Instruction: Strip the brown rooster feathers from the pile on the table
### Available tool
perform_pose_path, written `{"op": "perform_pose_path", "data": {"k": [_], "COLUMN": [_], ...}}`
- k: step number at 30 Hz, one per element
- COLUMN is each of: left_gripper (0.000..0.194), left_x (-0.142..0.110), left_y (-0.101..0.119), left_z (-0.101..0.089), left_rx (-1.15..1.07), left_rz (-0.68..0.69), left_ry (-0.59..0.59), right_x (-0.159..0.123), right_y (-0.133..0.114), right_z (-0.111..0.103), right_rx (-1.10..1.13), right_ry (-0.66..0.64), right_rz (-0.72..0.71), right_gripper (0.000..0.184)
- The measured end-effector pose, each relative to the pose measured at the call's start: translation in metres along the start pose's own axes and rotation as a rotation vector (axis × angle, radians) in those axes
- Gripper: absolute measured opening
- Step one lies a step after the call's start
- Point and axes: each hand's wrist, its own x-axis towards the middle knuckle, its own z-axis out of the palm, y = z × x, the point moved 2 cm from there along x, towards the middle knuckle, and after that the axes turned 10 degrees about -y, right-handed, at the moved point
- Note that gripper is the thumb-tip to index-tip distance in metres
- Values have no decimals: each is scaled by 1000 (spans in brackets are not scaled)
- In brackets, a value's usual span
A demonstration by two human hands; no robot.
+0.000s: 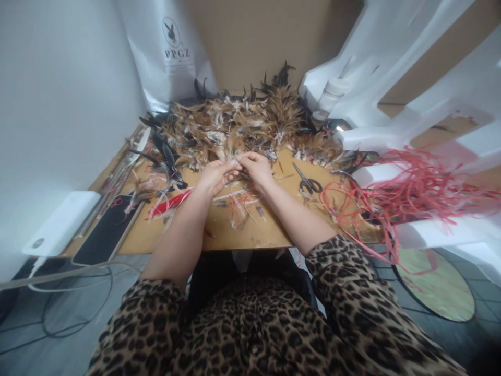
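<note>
Both forearms reach from the near side and converge over the middle of the tabletop (pixel 270 232); the left hand (pixel 217 176) and right hand (pixel 256 168) meet, wrists bent slightly inward. The fingers of each are pinched together; what lies between them cannot be told. Brown feathers (pixel 231 146) stand just beyond the fingertips, tips toward the far side, long axis near to far. Scissors (pixel 308 181) at right point far-left. The far-left bag (pixel 172 75) reads "PPGZ" beneath a rabbit-head emblem.
</note>
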Motion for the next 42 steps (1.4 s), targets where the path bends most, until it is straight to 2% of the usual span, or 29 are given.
{"op": "perform_pose_path", "data": {"k": [6, 14, 22, 26, 30, 34, 37, 42], "left_gripper": [12, 17, 22, 23, 24, 21, 16, 11], "left_x": [-1, -2, -3, -3, -2, 3, 6, 5], "left_y": [0, 1, -1, -1, -1, -4, -8, -10], "left_z": [0, -1, 0, -1, -2, -3, -3, 0], "left_rx": [34, 122, 164, 160, 251, 375, 459, 512], "left_rz": [-1, 4, -5, -12, 23, 97, 111, 112], "left_ry": [-8, -68, -105, -156, -99, 13, 37, 2], "right_x": [0, 5, 5, 5, 3, -3, -6, -5], "right_y": [2, 6, 6, 6, 2, -5, -5, 2], "right_z": [0, -5, -6, -7, -9, -6, 0, 4], "right_rx": [13, 175, 253, 276, 213, -8, -120, -98], "right_ry": [-8, -154, -171, -241, -263, -290, -234, -101], "right_rz": [32, 164, 146, 150, 153, 40, -48, -13], "right_gripper": [25, 32, 32, 29, 31, 30, 35, 38]}}
